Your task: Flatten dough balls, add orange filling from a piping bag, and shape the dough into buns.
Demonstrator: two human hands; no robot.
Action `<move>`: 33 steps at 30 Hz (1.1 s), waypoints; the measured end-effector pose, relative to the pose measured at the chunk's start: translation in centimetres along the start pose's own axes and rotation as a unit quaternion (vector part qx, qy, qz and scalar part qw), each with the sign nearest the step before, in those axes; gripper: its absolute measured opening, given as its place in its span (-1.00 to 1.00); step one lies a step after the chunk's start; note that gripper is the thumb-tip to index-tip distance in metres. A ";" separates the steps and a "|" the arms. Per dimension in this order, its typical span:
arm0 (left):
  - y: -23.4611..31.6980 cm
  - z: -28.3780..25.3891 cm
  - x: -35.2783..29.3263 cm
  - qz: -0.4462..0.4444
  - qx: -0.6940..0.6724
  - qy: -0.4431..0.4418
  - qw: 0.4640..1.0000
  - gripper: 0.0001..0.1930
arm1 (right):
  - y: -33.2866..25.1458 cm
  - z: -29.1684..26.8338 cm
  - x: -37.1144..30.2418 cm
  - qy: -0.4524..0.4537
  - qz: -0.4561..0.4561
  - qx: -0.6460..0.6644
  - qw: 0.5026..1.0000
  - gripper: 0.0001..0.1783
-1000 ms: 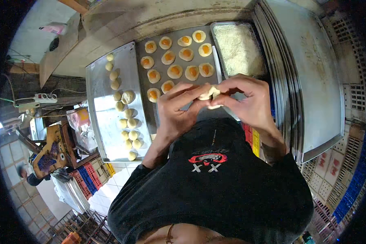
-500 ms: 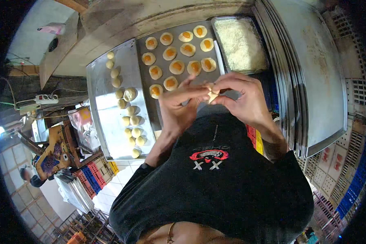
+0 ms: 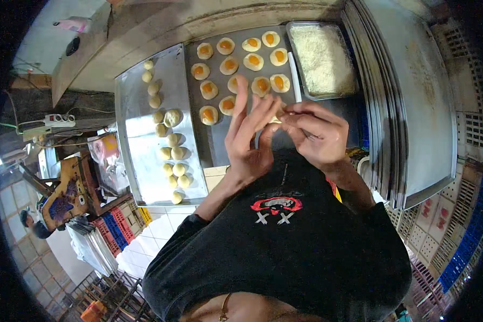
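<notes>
Both hands up over the near edge of the dark tray point(image 3: 216, 145), close to the chest, prob. so the small work stays right under the eyes. Dough piece point(image 3: 276, 119) pinched between the two hands, only a pale sliver showing. Right hand point(image 3: 312, 135) curled around it, grip narrow, fingertips closed on the dough. Left hand point(image 3: 250, 138) w/ fingers stretched up and fanned, only the tips meeting the dough, so more a support than a clamp.

Filled rounds point(image 3: 240, 64) w/ orange centres laid in rows on the dark tray, spaced apart, likely so none stick. Plain dough balls point(image 3: 169, 142) strung in a loose line down the steel tray point(image 3: 139, 161) at left, within reach of the left hand. Pan of pale shreds point(image 3: 322, 59) at right of the rounds, beside the right hand. Stack of empty trays point(image 3: 413, 107) further right on the surface.

Vs. 0.5 s ago: left fingers then curled over the dough, now straight and spread. Hands approx. same spot. Rows of rounds and line of balls unchanged.
</notes>
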State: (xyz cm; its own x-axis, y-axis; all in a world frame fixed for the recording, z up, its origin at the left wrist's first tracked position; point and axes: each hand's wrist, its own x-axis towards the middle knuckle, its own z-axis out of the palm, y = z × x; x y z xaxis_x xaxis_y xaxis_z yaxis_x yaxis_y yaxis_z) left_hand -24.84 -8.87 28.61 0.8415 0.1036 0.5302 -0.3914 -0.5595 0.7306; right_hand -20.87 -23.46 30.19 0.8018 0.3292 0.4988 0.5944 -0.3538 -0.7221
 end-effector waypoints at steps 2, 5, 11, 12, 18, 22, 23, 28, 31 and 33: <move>0.1 1.3 -0.1 -0.011 -0.139 0.161 0.977 -0.65 | -0.2 0.2 0.0 -0.002 -0.012 -0.001 1.000 -0.80; -0.9 2.1 -2.3 -0.246 -0.484 0.132 0.829 -0.58 | -1.2 1.0 0.1 -0.025 0.121 0.122 0.985 -0.86; -2.9 1.2 -2.3 -0.488 -0.414 0.030 0.768 -0.50 | -1.1 0.7 -0.1 -0.118 -0.006 0.054 0.991 -0.78; -3.0 1.1 -2.2 -0.501 -0.401 0.010 0.767 -0.52 | -1.1 0.3 -0.4 -0.145 0.013 0.064 0.987 -0.75; -3.3 0.1 -2.3 -0.474 -0.405 -0.107 0.775 -0.54 | -1.8 -0.3 -1.6 -0.202 0.030 0.030 0.978 -0.82; -5.1 0.4 -3.6 -0.545 -0.431 -0.134 0.706 -0.45 | -2.8 0.0 -1.6 -0.202 0.049 0.036 0.978 -0.80; -5.4 0.2 -3.8 -0.588 -0.457 -0.147 0.651 -0.43 | -3.0 0.1 -1.6 -0.207 0.042 0.050 0.976 -0.79; -4.7 0.1 -3.3 -0.497 -0.570 -0.200 0.623 -0.45 | -3.3 0.1 -2.7 -0.183 0.104 -0.013 0.978 -0.81; -4.9 1.2 -4.5 -0.428 -0.405 -0.130 0.797 -0.51 | -4.0 0.7 -3.4 -0.128 0.090 -0.023 0.987 -0.82; -3.9 1.0 -4.2 -0.317 -0.299 -0.153 0.887 -0.57 | -4.1 0.7 -4.2 -0.084 0.067 -0.024 0.994 -0.81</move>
State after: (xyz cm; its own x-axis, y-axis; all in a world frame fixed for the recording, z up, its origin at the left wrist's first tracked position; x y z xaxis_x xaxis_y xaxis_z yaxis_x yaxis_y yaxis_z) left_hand -26.44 -7.93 23.11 0.9889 -0.0368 -0.1439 0.1463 0.0769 0.9862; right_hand -26.72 -22.79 30.65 0.8549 0.4168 0.3089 0.4881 -0.4447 -0.7510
